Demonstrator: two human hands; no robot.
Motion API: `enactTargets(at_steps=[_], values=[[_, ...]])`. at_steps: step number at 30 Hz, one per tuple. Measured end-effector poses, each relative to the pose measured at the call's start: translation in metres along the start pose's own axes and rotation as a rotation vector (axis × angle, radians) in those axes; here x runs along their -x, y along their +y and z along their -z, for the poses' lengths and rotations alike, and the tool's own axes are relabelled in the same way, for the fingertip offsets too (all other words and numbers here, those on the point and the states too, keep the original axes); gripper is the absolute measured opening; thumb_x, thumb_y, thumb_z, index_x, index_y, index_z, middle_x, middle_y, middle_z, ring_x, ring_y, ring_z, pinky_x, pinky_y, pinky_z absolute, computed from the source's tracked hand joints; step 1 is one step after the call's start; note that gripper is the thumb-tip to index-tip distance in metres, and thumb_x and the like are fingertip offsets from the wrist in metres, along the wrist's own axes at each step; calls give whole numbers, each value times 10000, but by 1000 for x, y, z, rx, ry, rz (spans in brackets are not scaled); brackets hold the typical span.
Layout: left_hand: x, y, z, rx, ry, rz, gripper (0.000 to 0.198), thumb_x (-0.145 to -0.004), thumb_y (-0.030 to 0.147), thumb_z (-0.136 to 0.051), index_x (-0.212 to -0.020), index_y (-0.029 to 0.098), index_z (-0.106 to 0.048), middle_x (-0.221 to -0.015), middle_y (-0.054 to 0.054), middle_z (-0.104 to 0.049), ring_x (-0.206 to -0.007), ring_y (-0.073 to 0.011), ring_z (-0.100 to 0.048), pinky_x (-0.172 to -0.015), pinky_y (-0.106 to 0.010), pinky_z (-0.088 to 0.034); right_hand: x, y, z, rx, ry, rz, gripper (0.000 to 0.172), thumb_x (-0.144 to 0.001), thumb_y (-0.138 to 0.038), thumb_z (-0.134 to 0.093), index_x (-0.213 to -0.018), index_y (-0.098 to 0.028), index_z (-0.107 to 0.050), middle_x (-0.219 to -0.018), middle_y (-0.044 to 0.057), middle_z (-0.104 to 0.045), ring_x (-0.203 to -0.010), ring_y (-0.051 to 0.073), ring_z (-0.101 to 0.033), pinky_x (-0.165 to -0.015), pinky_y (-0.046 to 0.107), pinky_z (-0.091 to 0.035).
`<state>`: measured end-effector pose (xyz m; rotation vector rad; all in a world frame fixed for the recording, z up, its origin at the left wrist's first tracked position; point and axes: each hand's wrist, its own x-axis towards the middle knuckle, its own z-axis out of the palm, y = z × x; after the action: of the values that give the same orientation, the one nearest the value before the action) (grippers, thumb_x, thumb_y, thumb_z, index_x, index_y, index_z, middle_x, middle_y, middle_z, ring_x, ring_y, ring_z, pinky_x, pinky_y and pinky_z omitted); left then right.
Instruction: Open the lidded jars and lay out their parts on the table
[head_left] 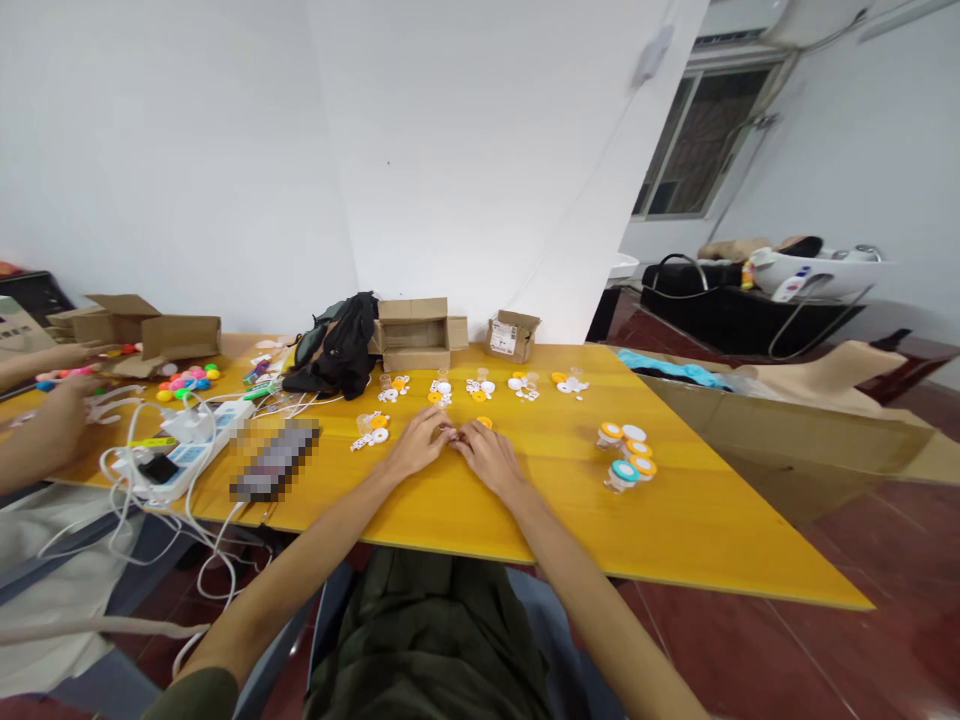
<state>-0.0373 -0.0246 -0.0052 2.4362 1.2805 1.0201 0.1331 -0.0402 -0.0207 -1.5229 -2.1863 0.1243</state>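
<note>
My left hand [417,441] and my right hand [489,456] meet over the middle of the table, fingertips pinched together around something small that the fingers mostly hide. A yellow ring [485,422] peeks out just behind my right hand. Beyond my hands, small groups of parts lie in a row: clear cups [444,376], yellow rings [559,378], white discs [487,388] and small white cubes with dark dots [533,394]. Another such group, with a white disc [380,436], is left of my left hand. To the right stand several capped pieces, one with a teal lid [624,470].
An open cardboard box [414,358], a smaller box [512,336] and a black bag [341,350] stand along the wall. At left are a power strip [196,455] with tangled cables, a blurred-out phone-like device [276,460], colourful balls [187,382] and a co-worker's hands [64,400].
</note>
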Motion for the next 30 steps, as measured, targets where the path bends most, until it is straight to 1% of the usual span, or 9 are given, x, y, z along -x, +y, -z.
enactTargets(at_steps=[3,6,10,12,15,20,25,27,30], values=[[1,1,-1,-24,-42,-64,123,-913,234,-583,-874,221,-700,-970,-58,-656,-970,-219,-616,-913,-359,-499,1,2,3,-24,53,15,220,-955,-240,-490,-1023,-270,-697,-1040,79,-707,-950,231,-651,-756,310,-465],[1,2,-1,-76,-71,-87,123,-904,231,-591,-851,218,-701,-993,-75,-649,-977,-233,-606,-931,-384,-491,0,9,6,-39,171,27,266,-934,-177,-453,-1039,-249,-688,-1029,93,-692,-991,245,-621,-827,331,-474],[1,4,2,-132,-96,-102,113,-882,196,-586,-823,217,-681,-1011,-81,-638,-998,-239,-596,-956,-396,-481,-2,22,2,-30,283,-12,260,-874,-173,-527,-1092,-223,-661,-1108,118,-669,-1033,284,-586,-903,389,-469],[2,4,4,-148,-106,-99,107,-857,167,-584,-823,221,-669,-1030,-81,-633,-1017,-242,-590,-956,-394,-481,-3,27,-2,-29,268,-65,249,-849,-182,-568,-1077,-222,-659,-1115,125,-673,-1028,296,-588,-898,399,-470],[2,3,6,-180,-112,-84,139,-812,116,-571,-828,229,-651,-1027,-74,-625,-1009,-240,-585,-950,-389,-479,-4,31,-7,-47,213,-121,206,-841,-173,-574,-1020,-226,-661,-1049,123,-694,-984,292,-605,-869,387,-471],[3,-3,7,-230,-71,-66,204,-741,64,-564,-849,230,-610,-1010,-67,-605,-985,-246,-570,-904,-385,-478,-5,32,-9,-157,224,-82,195,-816,-150,-581,-978,-235,-648,-1005,97,-704,-952,267,-625,-874,366,-481],[4,-2,7,-205,-35,-67,308,-731,49,-545,-972,237,-585,-1054,-58,-596,-1031,-254,-554,-930,-402,-475,-7,30,-10,-427,251,-24,215,-783,-174,-607,-983,-248,-637,-1013,58,-699,-978,241,-647,-907,380,-512],[4,1,6,-159,-37,-90,321,-752,64,-556,-1024,235,-575,-1097,-64,-598,-1061,-258,-552,-962,-416,-468,-9,29,-10,-562,231,-36,198,-761,-198,-633,-953,-245,-631,-990,51,-705,-955,238,-660,-904,396,-526],[5,5,4,-85,-65,-132,264,-806,142,-614,-1051,232,-570,-1100,-68,-614,-1069,-263,-561,-978,-424,-463,-11,26,-11,-789,163,-73,194,-722,-242,-686,-902,-237,-614,-940,38,-713,-870,220,-680,-859,400,-553]])
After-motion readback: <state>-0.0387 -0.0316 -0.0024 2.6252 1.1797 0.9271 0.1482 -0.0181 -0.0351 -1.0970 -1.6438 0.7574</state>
